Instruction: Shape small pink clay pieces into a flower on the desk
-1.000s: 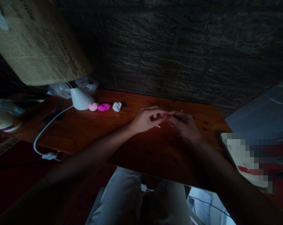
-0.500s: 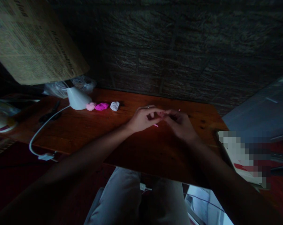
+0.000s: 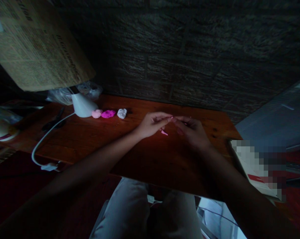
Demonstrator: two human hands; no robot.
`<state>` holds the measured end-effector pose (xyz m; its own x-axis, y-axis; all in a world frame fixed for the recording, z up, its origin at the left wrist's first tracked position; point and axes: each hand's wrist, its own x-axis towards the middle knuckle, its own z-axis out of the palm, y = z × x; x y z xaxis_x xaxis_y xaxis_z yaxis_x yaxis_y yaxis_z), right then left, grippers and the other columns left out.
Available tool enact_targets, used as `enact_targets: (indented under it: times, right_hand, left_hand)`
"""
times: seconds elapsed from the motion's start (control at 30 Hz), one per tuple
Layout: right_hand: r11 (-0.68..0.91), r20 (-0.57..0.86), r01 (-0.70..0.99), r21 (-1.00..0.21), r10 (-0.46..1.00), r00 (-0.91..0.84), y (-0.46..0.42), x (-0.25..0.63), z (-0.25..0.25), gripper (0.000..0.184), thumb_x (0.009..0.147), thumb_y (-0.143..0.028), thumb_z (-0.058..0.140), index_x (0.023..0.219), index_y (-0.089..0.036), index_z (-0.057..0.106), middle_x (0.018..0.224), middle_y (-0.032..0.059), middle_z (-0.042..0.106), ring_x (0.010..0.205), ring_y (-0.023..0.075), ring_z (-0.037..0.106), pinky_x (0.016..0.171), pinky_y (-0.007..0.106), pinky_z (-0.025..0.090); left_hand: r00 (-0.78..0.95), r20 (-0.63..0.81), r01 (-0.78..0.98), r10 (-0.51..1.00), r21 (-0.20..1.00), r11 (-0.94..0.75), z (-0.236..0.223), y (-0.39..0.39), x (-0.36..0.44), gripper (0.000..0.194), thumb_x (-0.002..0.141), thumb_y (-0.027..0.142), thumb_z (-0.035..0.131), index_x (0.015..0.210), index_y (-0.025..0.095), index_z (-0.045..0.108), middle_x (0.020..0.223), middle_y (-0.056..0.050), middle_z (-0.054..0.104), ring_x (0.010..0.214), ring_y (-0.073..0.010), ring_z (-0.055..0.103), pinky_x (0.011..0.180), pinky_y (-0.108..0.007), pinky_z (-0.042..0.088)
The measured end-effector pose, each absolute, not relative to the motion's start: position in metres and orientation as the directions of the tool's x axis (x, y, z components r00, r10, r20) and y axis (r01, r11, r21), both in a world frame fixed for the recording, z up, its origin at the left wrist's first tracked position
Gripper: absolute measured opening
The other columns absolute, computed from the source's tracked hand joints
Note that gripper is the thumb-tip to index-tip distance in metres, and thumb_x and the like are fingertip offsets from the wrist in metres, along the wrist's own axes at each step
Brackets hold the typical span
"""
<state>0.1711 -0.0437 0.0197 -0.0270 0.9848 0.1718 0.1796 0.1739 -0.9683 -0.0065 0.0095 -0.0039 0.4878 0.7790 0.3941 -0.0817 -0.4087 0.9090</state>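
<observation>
My left hand (image 3: 153, 124) and my right hand (image 3: 191, 130) meet fingertip to fingertip above the wooden table. Between their pinched fingers shows a tiny bit of pink modelling clay (image 3: 172, 117); both hands seem closed on it. A small thin pink clay piece (image 3: 164, 132) lies on the table just below my left fingers. To the left, in a row by the lamp, sit a light pink clay lump (image 3: 96, 114), a bright magenta clay lump (image 3: 108, 114) and a white clay lump (image 3: 122, 113).
A lamp with a white base (image 3: 83, 105) and a newsprint shade (image 3: 47, 49) stands at the left, its white cord (image 3: 36, 142) hanging over the edge. Dark scissors (image 3: 54, 122) lie behind the cord. A brick wall (image 3: 159, 53) backs the table (image 3: 140, 159). A box (image 3: 249, 166) is at the right.
The fingers of both hands have shifted and drawn into a tighter pinch, so the pink bit now shows at the tips. More of the pink piece on the table is visible.
</observation>
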Motion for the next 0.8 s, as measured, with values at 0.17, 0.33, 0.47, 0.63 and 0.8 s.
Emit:
enact_targets:
  times: [0.17, 0.33, 0.47, 0.63, 0.8]
  right_hand:
    - [0.187, 0.187, 0.153, -0.970, 0.982, -0.019, -0.0430, 0.1699, 0.0174, 0.031, 0.076, -0.050, 0.076, 0.086, -0.021, 0.077, 0.077, 0.0016, 0.068, 0.065, 0.0121, 0.055, 0.057, 0.026, 0.041]
    - [0.212, 0.209, 0.188, -0.959, 0.977, -0.039, -0.0440, 0.1677, 0.0170, 0.034, 0.079, -0.054, 0.072, 0.083, -0.020, 0.074, 0.067, -0.0004, 0.061, 0.062, 0.0121, 0.052, 0.057, 0.027, 0.040]
    - [0.286, 0.276, 0.273, -0.919, 0.958, -0.073, -0.0452, 0.1661, 0.0167, 0.040, 0.084, -0.059, 0.064, 0.083, -0.020, 0.070, 0.059, -0.0021, 0.051, 0.065, 0.0150, 0.054, 0.059, 0.028, 0.040]
    - [0.362, 0.349, 0.377, -0.853, 0.931, -0.103, -0.0461, 0.1663, 0.0148, 0.040, 0.089, -0.058, 0.057, 0.081, -0.020, 0.066, 0.065, 0.0003, 0.057, 0.064, 0.0153, 0.054, 0.060, 0.030, 0.041]
    - [0.376, 0.370, 0.399, -0.836, 0.924, -0.096, -0.0470, 0.1665, 0.0139, 0.035, 0.090, -0.053, 0.058, 0.085, -0.020, 0.066, 0.068, 0.0014, 0.061, 0.061, 0.0142, 0.053, 0.058, 0.030, 0.042]
  left_hand:
    - [0.478, 0.337, -0.101, 0.811, 0.938, -0.330, -0.0028, 0.0109, -0.0068, 0.027, 0.087, 0.038, 0.070, 0.099, 0.015, 0.074, 0.070, -0.001, 0.069, 0.056, -0.0072, 0.059, 0.052, -0.019, 0.048]
    - [0.496, 0.313, -0.114, 0.810, 0.948, -0.297, -0.0037, 0.0117, -0.0061, 0.024, 0.087, 0.037, 0.070, 0.097, 0.014, 0.072, 0.071, -0.001, 0.068, 0.056, -0.0062, 0.058, 0.052, -0.017, 0.047]
    - [0.501, 0.310, -0.126, 0.808, 0.950, -0.286, -0.0043, 0.0117, -0.0058, 0.023, 0.086, 0.034, 0.071, 0.096, 0.014, 0.071, 0.072, 0.000, 0.069, 0.056, -0.0053, 0.057, 0.052, -0.016, 0.047]
    - [0.507, 0.274, -0.139, 0.817, 0.962, -0.237, -0.0049, 0.0115, -0.0057, 0.022, 0.084, 0.032, 0.072, 0.095, 0.013, 0.071, 0.079, -0.003, 0.072, 0.057, -0.0056, 0.058, 0.053, -0.017, 0.048]
    - [0.515, 0.261, -0.139, 0.816, 0.965, -0.221, -0.0029, 0.0104, -0.0055, 0.022, 0.084, 0.033, 0.072, 0.093, 0.013, 0.070, 0.080, -0.003, 0.072, 0.058, -0.0060, 0.059, 0.053, -0.017, 0.049]
